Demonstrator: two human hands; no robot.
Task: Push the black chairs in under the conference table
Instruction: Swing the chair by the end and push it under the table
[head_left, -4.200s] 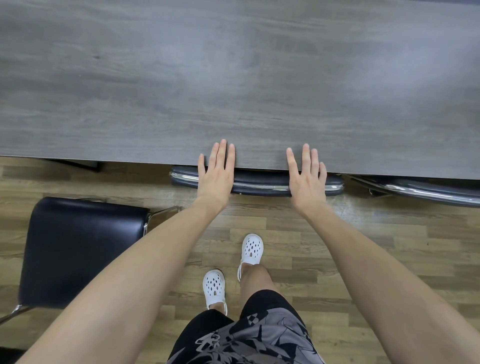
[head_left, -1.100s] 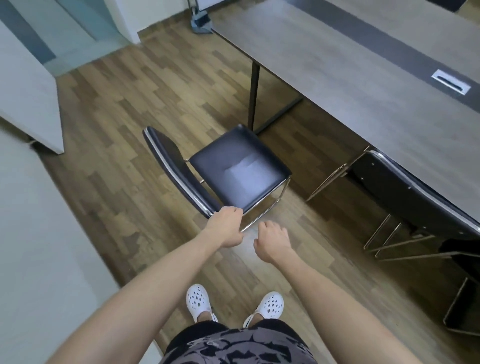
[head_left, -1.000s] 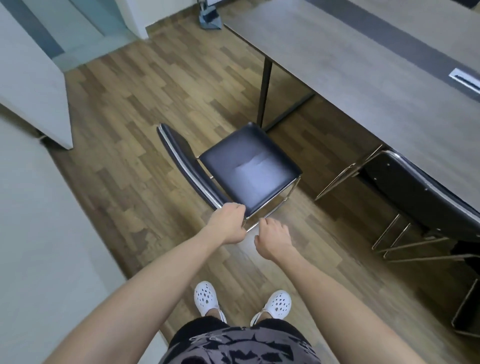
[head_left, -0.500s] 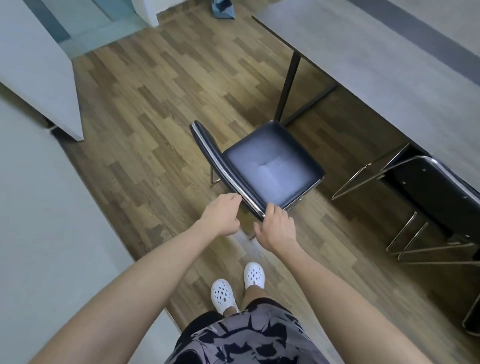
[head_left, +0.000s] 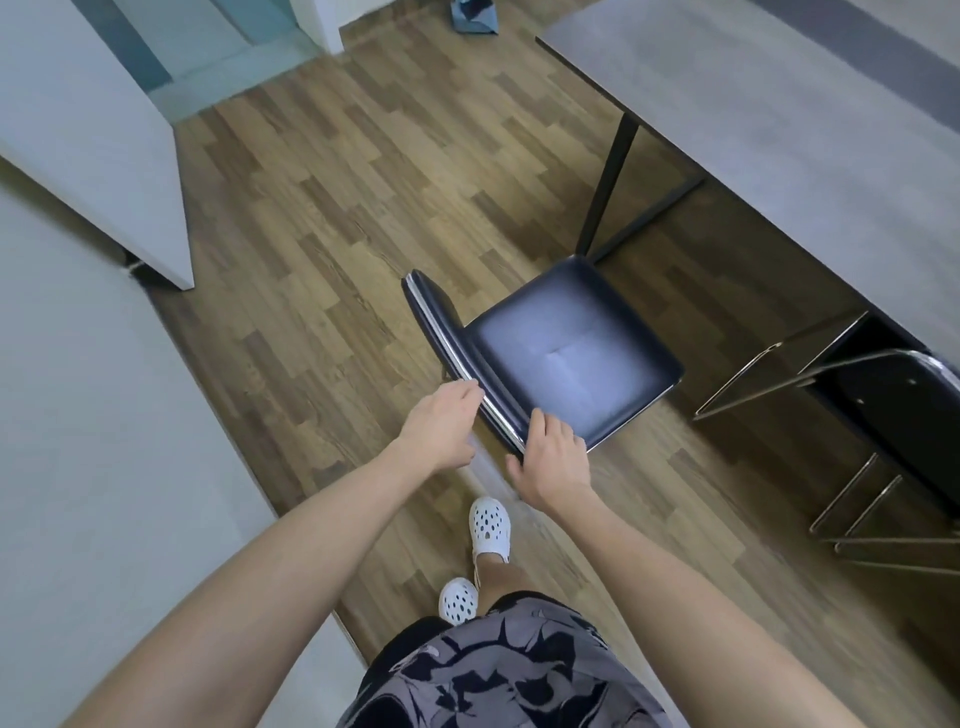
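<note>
Uncurled since a moment ago, the left hand lays straight, closed fingers against the chrome back rim of the black chair, while the right hand curls its fingers over that rim. The chair stands beside the conference table, not under it.

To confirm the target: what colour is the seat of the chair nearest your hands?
The chair seat is black; clearest in head view.

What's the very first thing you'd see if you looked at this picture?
A shiny black chair stands in the middle on the wooden floor, not yet under the grey table at the upper right. The right hand grips the top of its back and the left hand touches it just beside. White shoes peek out below.
</note>
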